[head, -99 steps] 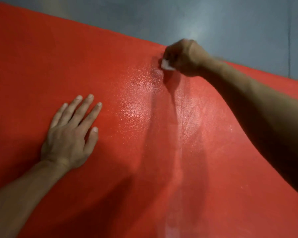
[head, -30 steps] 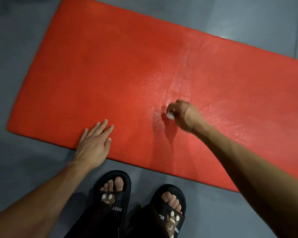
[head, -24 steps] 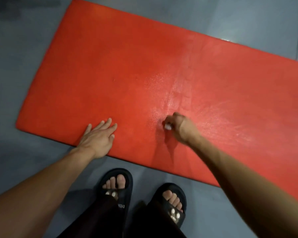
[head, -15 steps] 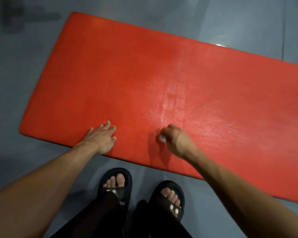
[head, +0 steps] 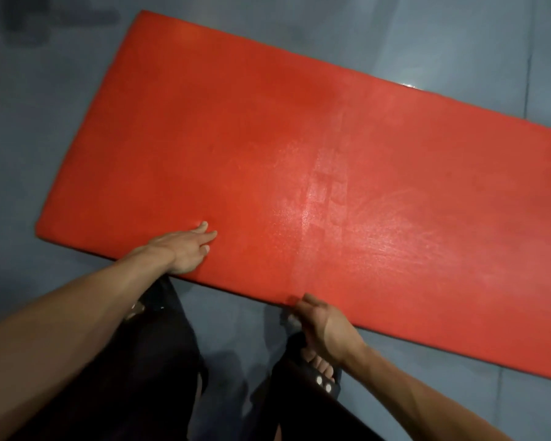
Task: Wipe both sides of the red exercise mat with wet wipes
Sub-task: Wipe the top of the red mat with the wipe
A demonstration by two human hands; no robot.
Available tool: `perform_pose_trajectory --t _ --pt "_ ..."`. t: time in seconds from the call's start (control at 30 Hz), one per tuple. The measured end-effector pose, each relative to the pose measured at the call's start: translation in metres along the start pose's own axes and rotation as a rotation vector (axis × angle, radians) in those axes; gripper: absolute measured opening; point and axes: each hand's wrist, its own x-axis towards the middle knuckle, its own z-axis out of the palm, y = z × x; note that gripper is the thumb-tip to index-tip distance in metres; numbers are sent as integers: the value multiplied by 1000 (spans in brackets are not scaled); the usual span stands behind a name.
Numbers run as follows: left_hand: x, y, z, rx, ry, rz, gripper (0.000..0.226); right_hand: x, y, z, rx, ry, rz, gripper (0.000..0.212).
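Observation:
The red exercise mat [head: 236,132] lies flat on the grey floor and fills most of the view, with a wet, shiny streak [head: 325,192] down its middle. My left hand [head: 185,249] rests flat on the mat at its near edge, fingers spread. My right hand [head: 323,326] is at the near edge where the streak ends, curled around a small white wet wipe [head: 292,319] that only just shows under the fingers.
Grey floor [head: 45,138] surrounds the mat. My legs in dark trousers [head: 159,361] and a foot in a black slipper [head: 322,374] stand just in front of the mat's near edge. A floor seam [head: 304,74] runs at the far right.
My right hand has drawn the wipe down the mat from its far side to the near edge. My left hand slid back to the near edge. The view has pulled back from the mat.

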Motion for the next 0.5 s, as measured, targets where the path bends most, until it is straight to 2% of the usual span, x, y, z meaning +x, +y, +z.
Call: perform_pose_trajectory --t 0.1,0.17,0.3,0.5 --pt "3 -8 7 -28 27 21 54 -12 8 -20 60 359 159 7" --pt "1 -12 11 -29 68 44 54 -13 12 -23 47 458 224 8" --pt "4 -23 24 -48 141 82 55 -5 8 10 -55 345 224 23" --pt "10 -31 41 -105 302 122 53 19 -27 25 -115 286 53 25"
